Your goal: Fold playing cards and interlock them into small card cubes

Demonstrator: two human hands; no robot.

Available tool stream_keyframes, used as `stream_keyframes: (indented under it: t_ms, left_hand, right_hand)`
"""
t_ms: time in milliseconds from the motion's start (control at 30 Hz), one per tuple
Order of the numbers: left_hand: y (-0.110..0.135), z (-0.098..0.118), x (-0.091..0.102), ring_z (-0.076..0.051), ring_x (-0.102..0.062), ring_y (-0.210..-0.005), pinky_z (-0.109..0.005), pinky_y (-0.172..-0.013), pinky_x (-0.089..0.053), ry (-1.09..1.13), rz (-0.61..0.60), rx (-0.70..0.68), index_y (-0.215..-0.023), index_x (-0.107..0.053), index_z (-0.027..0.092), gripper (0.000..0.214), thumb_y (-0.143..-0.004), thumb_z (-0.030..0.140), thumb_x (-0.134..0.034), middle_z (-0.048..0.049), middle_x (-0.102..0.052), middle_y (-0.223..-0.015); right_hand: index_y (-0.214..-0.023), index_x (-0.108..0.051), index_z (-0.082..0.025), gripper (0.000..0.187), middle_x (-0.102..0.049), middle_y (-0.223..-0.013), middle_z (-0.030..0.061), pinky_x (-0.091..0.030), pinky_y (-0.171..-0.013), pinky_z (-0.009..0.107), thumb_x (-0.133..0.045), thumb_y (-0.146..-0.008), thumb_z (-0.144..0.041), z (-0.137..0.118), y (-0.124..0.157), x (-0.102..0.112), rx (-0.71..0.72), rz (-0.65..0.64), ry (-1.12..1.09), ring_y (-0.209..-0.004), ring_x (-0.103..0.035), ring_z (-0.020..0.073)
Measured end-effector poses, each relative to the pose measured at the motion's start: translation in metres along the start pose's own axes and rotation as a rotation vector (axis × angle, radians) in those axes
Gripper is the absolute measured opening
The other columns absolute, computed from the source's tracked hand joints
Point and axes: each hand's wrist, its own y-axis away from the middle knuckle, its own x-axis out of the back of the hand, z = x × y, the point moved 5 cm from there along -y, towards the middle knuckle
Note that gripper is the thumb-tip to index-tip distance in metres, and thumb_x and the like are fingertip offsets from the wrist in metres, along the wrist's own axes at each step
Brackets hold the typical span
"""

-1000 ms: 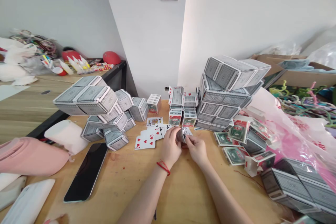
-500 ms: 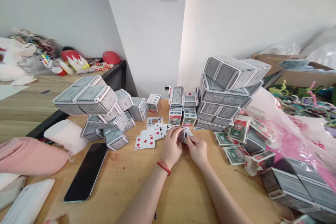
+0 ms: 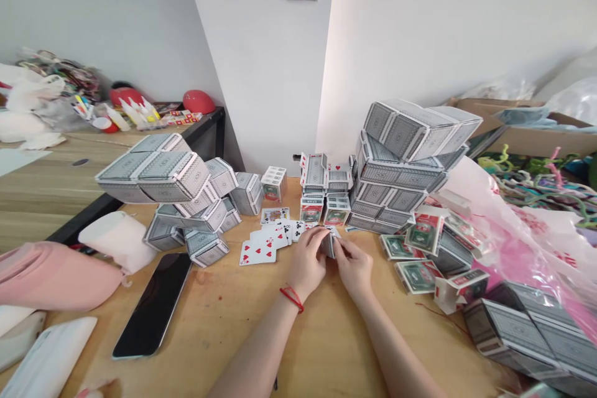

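Two bare arms are meeting over the middle of the tabletop [image 3: 224, 329], with the left grip [image 3: 308, 255] and the right grip [image 3: 353, 264] both closing on one small grey-backed card piece [image 3: 329, 244]. The thumbs and fingers are pinching it from left and right; they are covering much of it, so whether it is a single card or several layers is hard to tell. A red string bracelet [image 3: 292, 300] is circling the left wrist. Just left of the grips, loose playing cards [image 3: 258, 252] are lying face up and overlapping, a five of hearts being nearest. Beyond the grips, two red and green card packs [image 3: 311, 209] are standing side by side. A stack of grey patterned blocks [image 3: 163, 171] is rising on the left, and a taller block stack [image 3: 396, 168] is leaning over on the right. Near left, a black-screened phone [image 3: 152, 308] is lying flat. On the right, several green-faced card boxes [image 3: 418, 276] are lying scattered beside a pink and white plastic bag [image 3: 527, 214].
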Motion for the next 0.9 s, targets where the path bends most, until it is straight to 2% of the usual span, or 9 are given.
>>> stream_keyframes:
  t_ms: [300, 433, 567, 900]
  left_hand:
    - [0.002, -0.004, -0.006, -0.017, -0.041, -0.116, -0.039, -0.099, -0.038, 0.031, -0.049, 0.017, -0.12, -0.043, 0.024, 0.063, -0.065, -0.006, -0.038, -0.0039, -0.045, -0.124]
    - [0.002, -0.004, -0.004, -0.018, -0.042, -0.115, -0.04, -0.098, -0.038, 0.033, -0.011, 0.035, -0.121, -0.042, 0.024, 0.062, -0.066, -0.003, -0.041, -0.0048, -0.046, -0.122]
    - [0.001, -0.007, 0.0, -0.017, -0.043, -0.114, -0.037, -0.097, -0.039, 0.014, 0.047, 0.07, -0.121, -0.043, 0.024, 0.059, -0.067, -0.002, -0.041, -0.005, -0.047, -0.121]
    - [0.001, -0.007, 0.0, -0.017, -0.044, -0.114, -0.036, -0.097, -0.04, 0.0, 0.059, 0.064, -0.12, -0.044, 0.024, 0.057, -0.068, -0.001, -0.041, -0.0052, -0.047, -0.121]
  right_hand:
    - [-0.069, -0.069, -0.016, 0.033, -0.068, -0.062, 0.0037, -0.043, -0.051, 0.021, -0.05, -0.075, -0.042, 0.0, 0.0, 0.003, -0.051, 0.027, 0.033, -0.056, -0.06, 0.0168]
    - [-0.086, -0.067, -0.015, 0.032, -0.069, -0.073, 0.0049, -0.047, -0.057, 0.023, -0.045, -0.079, -0.037, -0.004, 0.002, 0.0, 0.027, -0.038, -0.032, -0.062, -0.062, 0.0174]
    - [-0.111, -0.056, -0.018, 0.038, -0.068, -0.089, 0.0052, -0.05, -0.061, 0.024, -0.048, -0.077, -0.03, -0.009, 0.007, -0.009, 0.119, -0.125, -0.047, -0.064, -0.063, 0.0153]
    - [-0.109, -0.058, -0.019, 0.035, -0.068, -0.081, 0.0051, -0.051, -0.06, 0.025, -0.045, -0.077, -0.026, -0.006, 0.008, -0.011, 0.227, -0.093, 0.122, -0.058, -0.063, 0.0146]
